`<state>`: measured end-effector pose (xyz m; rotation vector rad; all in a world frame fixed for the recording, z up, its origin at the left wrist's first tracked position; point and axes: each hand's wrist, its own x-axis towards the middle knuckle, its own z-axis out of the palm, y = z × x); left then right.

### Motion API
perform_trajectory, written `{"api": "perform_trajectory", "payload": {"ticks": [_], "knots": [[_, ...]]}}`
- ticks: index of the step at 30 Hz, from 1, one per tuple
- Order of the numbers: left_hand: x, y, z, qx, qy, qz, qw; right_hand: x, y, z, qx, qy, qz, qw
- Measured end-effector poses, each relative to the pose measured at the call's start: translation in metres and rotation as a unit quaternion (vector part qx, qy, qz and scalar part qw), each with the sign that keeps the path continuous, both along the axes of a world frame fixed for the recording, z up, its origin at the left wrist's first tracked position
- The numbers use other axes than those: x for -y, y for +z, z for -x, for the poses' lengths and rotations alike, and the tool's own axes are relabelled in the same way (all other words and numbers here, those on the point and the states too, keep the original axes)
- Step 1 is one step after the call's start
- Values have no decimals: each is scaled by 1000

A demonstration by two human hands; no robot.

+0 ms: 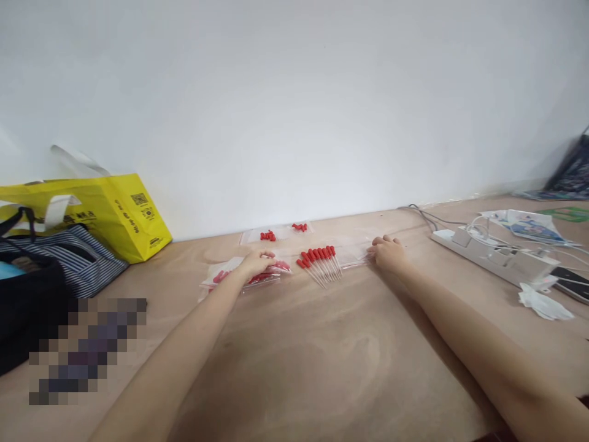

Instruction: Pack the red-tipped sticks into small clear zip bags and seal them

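Left hand (256, 263) lies palm down, fingers curled, on a pile of clear bags (243, 276) with red pieces inside; whether it pinches one or only presses on the pile I cannot tell. Right hand (388, 252) rests on the table (294, 356), fingers bent, its tips touching the right end of a flat clear bag (352, 253); a real grip cannot be made out.

Between the two hands a row of droppers (319, 263), thin clear stems with red caps, lies fanned out on the wood, caps away from the person. It sits just beside the pile and partly over the flat bag. Behind them, close to the white wall (294, 92), two more clear bags hold small clusters of red caps (268, 236).

Far left stand a yellow bag (115, 212) and a striped bag (78, 258), with a black bag (27, 307) in front. To the right, well apart from the right hand, a white power strip (492, 256) lies with cables, a phone (573, 282) and a crumpled white wrapper (543, 302). Nothing lies between the hands and the droppers.
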<state>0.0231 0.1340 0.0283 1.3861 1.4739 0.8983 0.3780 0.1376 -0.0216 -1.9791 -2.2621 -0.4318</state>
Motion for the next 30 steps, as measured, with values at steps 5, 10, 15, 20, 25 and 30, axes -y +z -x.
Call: {"api": "perform_trajectory", "payload": {"ticks": [5, 10, 15, 20, 25, 30], "knots": [[43, 1, 7, -184, 42, -141, 972, -2, -11, -1, -74, 17, -90, 993], [93, -19, 22, -275, 41, -257, 926, 10, -4, 13, -265, 5, -279, 923], [110, -24, 34, -342, 38, -435, 832, 48, 4, 67, -333, 283, -289, 852], [125, -8, 21, -289, -48, -465, 835, 86, -4, 120, -205, 497, -155, 829], [134, -1, 10, -295, -273, -334, 853, 90, -8, 129, -150, 527, -90, 832], [134, -8, 7, -337, -285, -270, 856, 89, -6, 125, -203, 503, -59, 838]]}}
